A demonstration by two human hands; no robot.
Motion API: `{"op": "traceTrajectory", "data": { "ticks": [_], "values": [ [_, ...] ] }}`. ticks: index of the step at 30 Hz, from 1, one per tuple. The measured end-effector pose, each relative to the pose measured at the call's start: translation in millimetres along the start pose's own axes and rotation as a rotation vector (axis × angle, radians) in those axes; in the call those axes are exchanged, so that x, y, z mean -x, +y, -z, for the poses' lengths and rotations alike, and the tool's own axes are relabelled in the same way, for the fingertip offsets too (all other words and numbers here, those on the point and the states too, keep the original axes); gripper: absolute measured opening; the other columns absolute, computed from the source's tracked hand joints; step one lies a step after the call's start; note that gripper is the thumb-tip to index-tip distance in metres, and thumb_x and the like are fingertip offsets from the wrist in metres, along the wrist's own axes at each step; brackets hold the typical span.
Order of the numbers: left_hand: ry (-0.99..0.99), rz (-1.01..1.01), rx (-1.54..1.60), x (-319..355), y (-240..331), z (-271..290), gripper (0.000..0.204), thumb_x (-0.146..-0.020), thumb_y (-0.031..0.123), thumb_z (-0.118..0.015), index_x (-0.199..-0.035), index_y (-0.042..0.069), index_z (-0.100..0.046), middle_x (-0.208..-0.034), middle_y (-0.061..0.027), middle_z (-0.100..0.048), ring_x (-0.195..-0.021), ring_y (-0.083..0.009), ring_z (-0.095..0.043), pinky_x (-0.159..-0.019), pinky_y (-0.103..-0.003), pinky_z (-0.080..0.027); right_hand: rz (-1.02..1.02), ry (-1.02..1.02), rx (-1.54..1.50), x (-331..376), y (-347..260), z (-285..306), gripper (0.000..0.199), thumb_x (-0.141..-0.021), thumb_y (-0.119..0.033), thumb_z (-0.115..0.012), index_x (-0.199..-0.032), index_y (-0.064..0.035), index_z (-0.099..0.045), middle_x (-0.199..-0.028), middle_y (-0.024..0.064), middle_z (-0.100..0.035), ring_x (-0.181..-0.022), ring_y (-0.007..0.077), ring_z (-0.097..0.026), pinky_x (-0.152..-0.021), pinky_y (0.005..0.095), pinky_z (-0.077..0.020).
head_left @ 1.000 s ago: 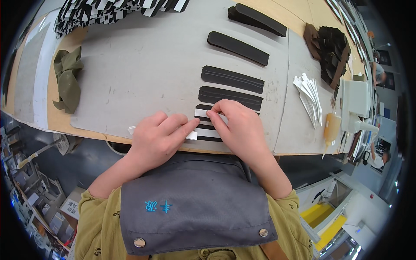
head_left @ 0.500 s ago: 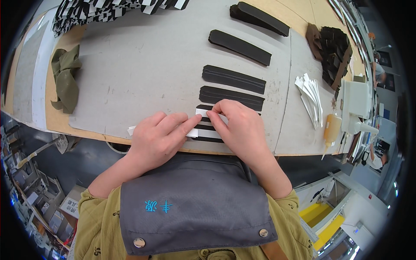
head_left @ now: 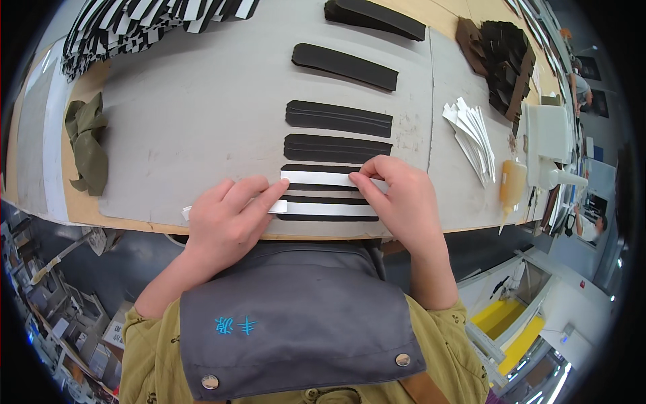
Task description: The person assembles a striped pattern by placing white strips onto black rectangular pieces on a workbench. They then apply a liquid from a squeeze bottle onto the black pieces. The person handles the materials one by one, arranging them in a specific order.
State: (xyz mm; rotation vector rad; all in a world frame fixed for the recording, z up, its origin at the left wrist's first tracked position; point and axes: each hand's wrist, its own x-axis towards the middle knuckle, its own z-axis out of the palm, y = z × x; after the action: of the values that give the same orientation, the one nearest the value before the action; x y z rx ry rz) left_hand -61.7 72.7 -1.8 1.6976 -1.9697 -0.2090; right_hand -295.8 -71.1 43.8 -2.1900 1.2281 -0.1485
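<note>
A: The white strip looks thin, light and bendy. It lies on a black strip near the surface edge.

B: Right hand pinches its 3 o'clock end; left hand fingertips press the other end flat (hold the ends, gently).

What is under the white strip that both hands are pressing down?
A black strip lies under the white strip, its dark edge showing along the near side. The left hand and right hand cover both ends, so what lies beneath them cannot be seen.
</note>
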Motion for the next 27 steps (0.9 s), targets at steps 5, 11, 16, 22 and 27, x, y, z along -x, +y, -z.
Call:
{"op": "traceTrajectory", "data": {
  "ticks": [5, 11, 16, 22, 27],
  "values": [
    [-0.021, 0.005, -0.012, -0.5, 0.9, 1.1, 0.063, -0.064, 0.001, -0.079, -0.126, 0.015, -0.076, -0.106, -0.0004, -0.066, -0.077, -0.021, -0.06, -0.066, -0.035, -0.05, 0.018, 0.018, 0.054, -1.1, 2.6, -4.3, 0.019, -0.096, -0.023, -0.073, -0.088, -0.0074, -0.067, -0.081, 0.009, -0.069, -0.073, 0.0312, -0.068, -0.063, 0.0418, -0.0514],
    [-0.028, 0.013, -0.029, -0.6, 1.8, 1.8, 0.062, -0.066, 0.001, -0.078, -0.126, 0.016, -0.076, -0.105, -0.0005, -0.067, -0.079, -0.0207, -0.061, -0.067, -0.034, -0.05, 0.075, 0.076, 0.098, -1.3, 3.5, -8.5, 0.021, -0.095, -0.024, -0.074, -0.086, -0.0077, -0.065, -0.08, 0.0072, -0.069, -0.071, 0.0307, -0.068, -0.061, 0.0418, -0.0518],
    [-0.032, 0.019, -0.031, -0.3, 3.0, 1.3, 0.061, -0.066, 0.0, -0.077, -0.125, 0.015, -0.077, -0.105, -0.0009, -0.068, -0.081, -0.0206, -0.063, -0.068, -0.034, -0.051, 0.102, 0.112, 0.123, 0.1, 6.3, -12.3, 0.02, -0.093, -0.023, -0.076, -0.085, -0.0083, -0.064, -0.079, 0.0066, -0.068, -0.07, 0.0303, -0.067, -0.061, 0.0419, -0.0516],
    [-0.004, -0.017, -0.028, -1.4, 1.5, -0.9, 0.06, -0.064, -0.002, -0.075, -0.122, 0.014, -0.078, -0.104, -0.0017, -0.068, -0.08, -0.0214, -0.062, -0.067, -0.034, -0.05, 0.064, 0.28, 0.111, 3.8, 7.2, -7.5, 0.022, -0.087, -0.019, -0.083, -0.086, -0.008, -0.063, -0.087, 0.0066, -0.065, -0.075, 0.0292, -0.065, -0.065, 0.0399, -0.0509],
    [0.047, -0.189, 0.018, -14.1, 12.8, -5.0, 0.057, -0.062, 0.003, -0.077, -0.118, 0.011, -0.077, -0.105, 0.0004, -0.066, -0.074, -0.0173, -0.057, -0.063, -0.031, -0.048, 0.078, 0.516, -0.011, 29.0, 43.0, -10.6, 0.022, -0.083, -0.013, -0.085, -0.09, -0.0068, -0.065, -0.09, 0.0078, -0.065, -0.08, 0.0281, -0.063, -0.07, 0.039, -0.0505]
  ]
}}
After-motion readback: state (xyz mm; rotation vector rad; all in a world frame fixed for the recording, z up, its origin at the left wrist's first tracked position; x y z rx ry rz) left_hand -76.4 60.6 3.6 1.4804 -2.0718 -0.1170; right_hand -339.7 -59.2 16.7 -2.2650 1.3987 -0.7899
